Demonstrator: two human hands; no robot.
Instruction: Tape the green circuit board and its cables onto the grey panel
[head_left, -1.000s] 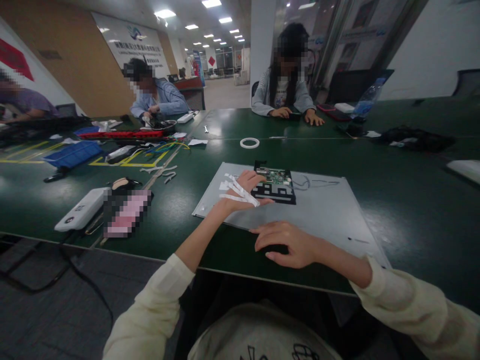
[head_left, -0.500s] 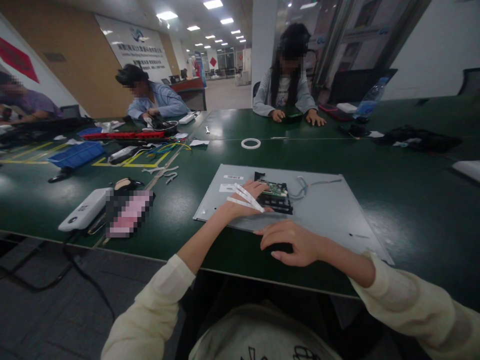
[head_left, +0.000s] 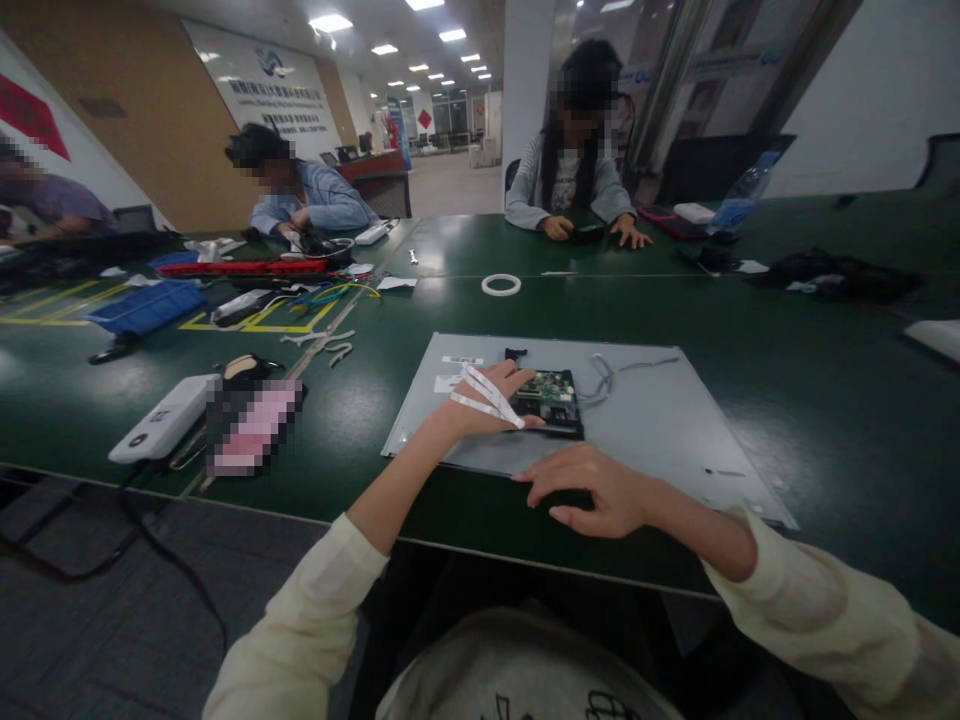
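Observation:
A grey metal panel point(head_left: 645, 430) lies flat on the green table in front of me. On it sits a green circuit board point(head_left: 553, 390) on a black plate, with grey wires point(head_left: 611, 372) running off to the right. My left hand point(head_left: 484, 400) grips the left edge of the board, and white tape strips are stuck across the back of the hand. My right hand point(head_left: 592, 490) rests with curled fingers on the panel's near edge, over a dark spot I cannot make out.
A white tape ring point(head_left: 500, 285) lies beyond the panel. At left are a white device point(head_left: 165, 418), scissors point(head_left: 326, 345), coloured wires point(head_left: 337, 293), a blue tray point(head_left: 146, 306) and a red strip point(head_left: 240, 268). Three other people sit at the far side.
My left hand has drawn the board nearer and flatter onto the panel. The black plate under it now shows less. My right hand has barely moved.

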